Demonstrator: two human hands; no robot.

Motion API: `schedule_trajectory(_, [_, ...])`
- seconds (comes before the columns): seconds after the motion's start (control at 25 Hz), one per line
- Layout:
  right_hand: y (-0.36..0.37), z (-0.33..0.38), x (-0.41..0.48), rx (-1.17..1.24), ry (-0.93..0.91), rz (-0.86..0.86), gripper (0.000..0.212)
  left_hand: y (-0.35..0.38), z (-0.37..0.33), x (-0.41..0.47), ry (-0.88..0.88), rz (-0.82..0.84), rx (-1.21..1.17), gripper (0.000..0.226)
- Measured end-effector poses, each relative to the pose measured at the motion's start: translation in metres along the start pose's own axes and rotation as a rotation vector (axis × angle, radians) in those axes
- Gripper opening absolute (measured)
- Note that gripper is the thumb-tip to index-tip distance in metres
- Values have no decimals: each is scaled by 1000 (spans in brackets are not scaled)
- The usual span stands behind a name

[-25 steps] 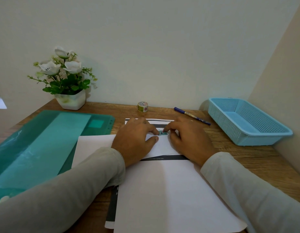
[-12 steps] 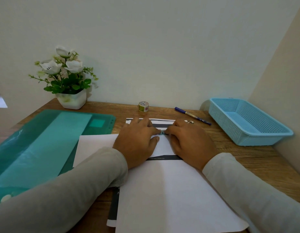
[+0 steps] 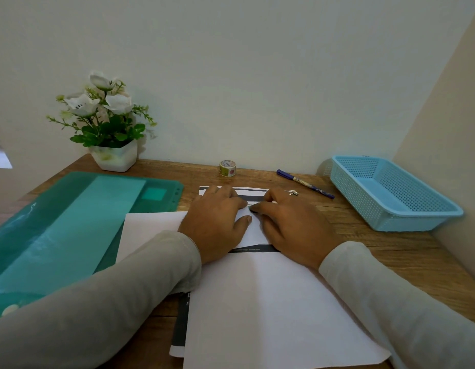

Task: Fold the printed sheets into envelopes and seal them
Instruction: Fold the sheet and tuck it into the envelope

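Head view, only one I'm getting. Both hands are pressing flat on a folded printed sheet (image 3: 253, 230) sitting centre of the tabletop (image 3: 385, 251). Left hand (image 3: 215, 222) is lying palm-down at about 10 o'clock of the fold, right hand (image 3: 289, 225) at about 2 o'clock, index tips almost meeting over a small dark spot near the flap edge. Could be a sticker or tape bit, too small to tell. Fingers (image 3: 260, 207) on both hands are extended and pressing down, gripping nothing, neither curled into a fist.

The folded piece is resting on top of more loose white sheets (image 3: 271, 310) spreading toward 6 o'clock, with one dark printed edge poking out at 7 o'clock. A tape roll (image 3: 227, 168) is standing at 12 o'clock near the wall, a pen (image 3: 305, 183) at 1 o'clock, a blue basket (image 3: 390, 193) at 2 to 3 o'clock, a green folder (image 3: 71, 222) at 9 o'clock, and a flower pot (image 3: 115, 155) at 11 o'clock.

I'm judging the step as sealing or creasing the flap. To do it well: keep one hand pinning the flap so it isn't sliding on the slick sheets underneath, run the other fingertip outward from centre along the seam, and press firmly at the corners so nothing is lifting. If the seal is not holding, the tape roll is within reach.
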State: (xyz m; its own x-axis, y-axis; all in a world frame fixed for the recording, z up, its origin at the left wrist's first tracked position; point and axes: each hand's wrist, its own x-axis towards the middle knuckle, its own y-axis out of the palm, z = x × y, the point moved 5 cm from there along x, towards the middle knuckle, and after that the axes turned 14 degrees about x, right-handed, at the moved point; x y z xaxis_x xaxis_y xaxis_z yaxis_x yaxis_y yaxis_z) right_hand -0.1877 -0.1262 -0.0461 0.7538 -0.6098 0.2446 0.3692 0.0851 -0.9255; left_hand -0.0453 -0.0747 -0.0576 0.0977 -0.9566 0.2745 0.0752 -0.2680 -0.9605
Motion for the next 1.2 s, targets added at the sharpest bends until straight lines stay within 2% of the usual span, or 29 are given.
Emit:
schedule_trajectory(0.2, [3,1,1,6,6,17,44,3,2,0,-2,-5,-26,48])
schedule_trajectory(0.52, [0,0,-2,91,-29,-5,31,2,2,0,-11,16,-41,47])
schedule_trajectory(0.68, [-4,-4,-4,218,-7,-96,26,2,2,-1,-16,27,-45,48])
schedule_trajectory(0.92, [0,-3,-1,85,47,-22,38,0,1,-1,-10,32,-30,48])
schedule_trajectory(1.2, [-3,-1,-3,-22,96,-68,42,-1,-1,-4,32,-12,12,43])
